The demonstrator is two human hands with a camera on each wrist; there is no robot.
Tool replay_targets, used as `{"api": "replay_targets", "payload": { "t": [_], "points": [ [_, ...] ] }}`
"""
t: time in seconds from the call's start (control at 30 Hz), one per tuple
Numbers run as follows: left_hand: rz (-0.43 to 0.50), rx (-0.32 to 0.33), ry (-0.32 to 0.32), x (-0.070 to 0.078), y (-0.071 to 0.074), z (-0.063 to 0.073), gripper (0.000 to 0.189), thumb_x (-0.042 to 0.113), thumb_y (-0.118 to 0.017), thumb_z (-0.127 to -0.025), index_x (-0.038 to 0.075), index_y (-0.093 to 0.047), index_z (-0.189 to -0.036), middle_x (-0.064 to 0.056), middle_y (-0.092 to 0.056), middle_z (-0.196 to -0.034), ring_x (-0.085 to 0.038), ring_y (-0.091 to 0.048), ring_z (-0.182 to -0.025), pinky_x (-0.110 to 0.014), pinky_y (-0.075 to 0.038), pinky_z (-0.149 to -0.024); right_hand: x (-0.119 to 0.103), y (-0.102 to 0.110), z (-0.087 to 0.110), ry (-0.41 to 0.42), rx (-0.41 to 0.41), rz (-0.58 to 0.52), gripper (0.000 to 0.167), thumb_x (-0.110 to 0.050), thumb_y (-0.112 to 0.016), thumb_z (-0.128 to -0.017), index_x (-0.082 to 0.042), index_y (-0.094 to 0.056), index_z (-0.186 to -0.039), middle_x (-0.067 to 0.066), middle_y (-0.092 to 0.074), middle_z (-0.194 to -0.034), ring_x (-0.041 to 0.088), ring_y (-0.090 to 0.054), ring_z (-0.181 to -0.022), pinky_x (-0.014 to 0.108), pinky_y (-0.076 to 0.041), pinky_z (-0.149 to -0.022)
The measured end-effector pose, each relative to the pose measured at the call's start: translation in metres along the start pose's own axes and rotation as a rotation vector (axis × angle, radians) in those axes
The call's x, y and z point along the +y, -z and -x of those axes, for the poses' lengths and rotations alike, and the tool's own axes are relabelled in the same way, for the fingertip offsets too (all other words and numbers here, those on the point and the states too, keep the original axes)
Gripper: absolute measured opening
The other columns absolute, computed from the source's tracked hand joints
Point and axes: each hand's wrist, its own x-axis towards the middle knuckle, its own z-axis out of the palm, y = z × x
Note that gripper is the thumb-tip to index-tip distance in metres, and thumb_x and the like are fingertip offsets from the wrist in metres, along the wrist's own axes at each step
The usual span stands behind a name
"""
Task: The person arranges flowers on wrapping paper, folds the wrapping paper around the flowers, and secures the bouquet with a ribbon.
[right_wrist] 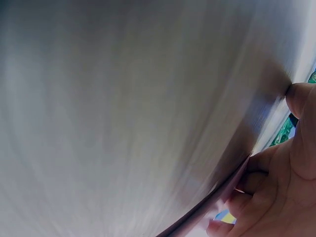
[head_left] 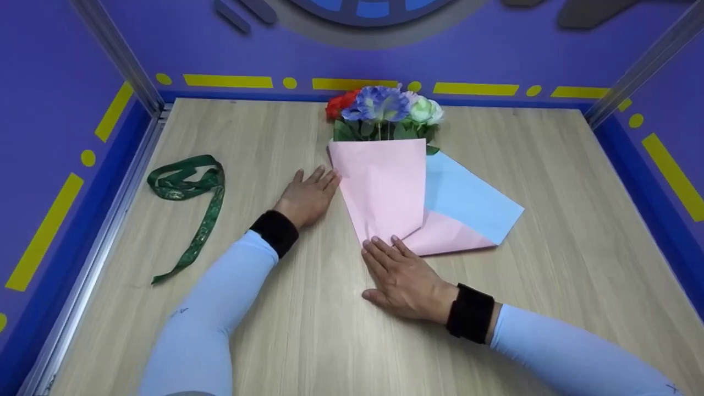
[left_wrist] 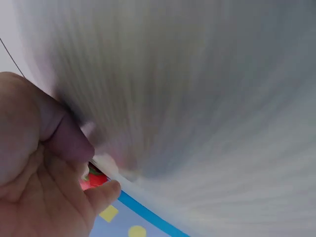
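Fingers [head_left: 384, 250] Straight Against pink paper [head_left: 385, 181]

At mid-frame, the left hand [head_left: 308, 199] touches the paper's left side with straight, slightly spread fingers; the right hand [head_left: 412, 286] rests straightened fingers at its lower tip, thumb apart. Flowers [head_left: 382, 104] show above it, upper centre; blue paper [head_left: 467, 198] lies right of centre; green ribbon [head_left: 209, 223] lies left on the tabletop [head_left: 577, 264].

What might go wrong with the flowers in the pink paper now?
The pink paper might spring open if the left hand and right hand lift off, since the green ribbon lies apart on the table, not tied round it.
The blue part sticks out on the right, so it could get folded crookedly.
The flowers poke out of the top, so a careless fold might bend them.
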Motion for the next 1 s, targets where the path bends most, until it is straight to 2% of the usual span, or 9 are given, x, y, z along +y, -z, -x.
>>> {"api": "replay_targets", "payload": {
  "t": [0.17, 0.27, 0.37, 0.53, 0.6, 0.83, 1.0],
  "points": [
    [-0.01, 0.011, 0.065, -0.005, 0.003, -0.013, 0.056, 0.014, -0.029, -0.115, 0.009, -0.017, -0.17, -0.008, -0.018, -0.177, -0.033, -0.014, -0.164, -0.064, -0.024, -0.126, 0.001, 0.0, 0.0, 0.002, 0.016, 0.007, 0.08, -0.06, -0.037, -0.11, 0.0, -0.035, -0.163, 0.017, -0.033, -0.171, 0.031, -0.028, -0.16, 0.054, -0.023, -0.129],
    [0.001, 0.017, 0.075, -0.003, 0.006, -0.016, 0.055, 0.012, -0.03, -0.115, 0.006, -0.02, -0.169, -0.01, -0.019, -0.177, -0.034, -0.015, -0.164, -0.064, -0.024, -0.126, 0.002, 0.0, 0.0, -0.001, 0.015, 0.007, 0.08, -0.061, -0.036, -0.11, 0.0, -0.034, -0.163, 0.017, -0.033, -0.171, 0.031, -0.028, -0.161, 0.054, -0.023, -0.13],
    [0.036, 0.022, 0.055, 0.003, 0.008, -0.014, 0.056, 0.01, -0.031, -0.114, 0.003, -0.02, -0.168, -0.014, -0.019, -0.176, -0.034, -0.016, -0.164, -0.062, -0.024, -0.127, 0.002, 0.0, 0.0, 0.002, 0.008, -0.008, 0.081, -0.061, -0.034, -0.11, 0.0, -0.033, -0.164, 0.017, -0.032, -0.171, 0.031, -0.027, -0.161, 0.054, -0.021, -0.13],
    [0.107, 0.0, -0.019, 0.012, 0.005, -0.011, 0.058, 0.013, -0.03, -0.113, 0.0, -0.015, -0.168, -0.017, -0.014, -0.176, -0.034, -0.013, -0.164, -0.058, -0.022, -0.129, 0.003, 0.0, 0.001, -0.002, -0.001, -0.011, 0.081, -0.061, -0.034, -0.11, 0.0, -0.033, -0.164, 0.017, -0.031, -0.172, 0.03, -0.026, -0.161, 0.053, -0.02, -0.13],
    [0.115, -0.009, -0.02, 0.012, 0.003, -0.013, 0.058, 0.014, -0.029, -0.114, -0.001, -0.014, -0.168, -0.018, -0.013, -0.176, -0.034, -0.012, -0.164, -0.058, -0.021, -0.129, 0.003, -0.001, 0.002, -0.005, -0.001, -0.002, 0.081, -0.061, -0.034, -0.11, -0.001, -0.033, -0.164, 0.017, -0.031, -0.172, 0.03, -0.026, -0.161, 0.053, -0.021, -0.13],
    [0.104, -0.048, 0.075, -0.003, 0.004, -0.026, 0.058, 0.015, -0.027, -0.115, 0.005, -0.01, -0.169, -0.014, -0.01, -0.178, -0.033, -0.008, -0.165, -0.06, -0.018, -0.13, 0.002, 0.0, 0.001, 0.0, -0.017, 0.007, 0.081, -0.062, -0.032, -0.111, 0.0, -0.032, -0.164, 0.017, -0.03, -0.172, 0.03, -0.025, -0.162, 0.053, -0.021, -0.13],
    [0.105, -0.031, 0.111, -0.014, 0.008, -0.035, 0.057, 0.013, -0.026, -0.115, 0.006, -0.013, -0.17, -0.013, -0.012, -0.178, -0.035, -0.008, -0.165, -0.065, -0.019, -0.128, 0.001, 0.0, 0.0, -0.005, -0.032, 0.015, 0.082, -0.062, -0.03, -0.11, -0.001, -0.031, -0.165, 0.016, -0.029, -0.173, 0.029, -0.024, -0.162, 0.052, -0.02, -0.131]
  ]
}}
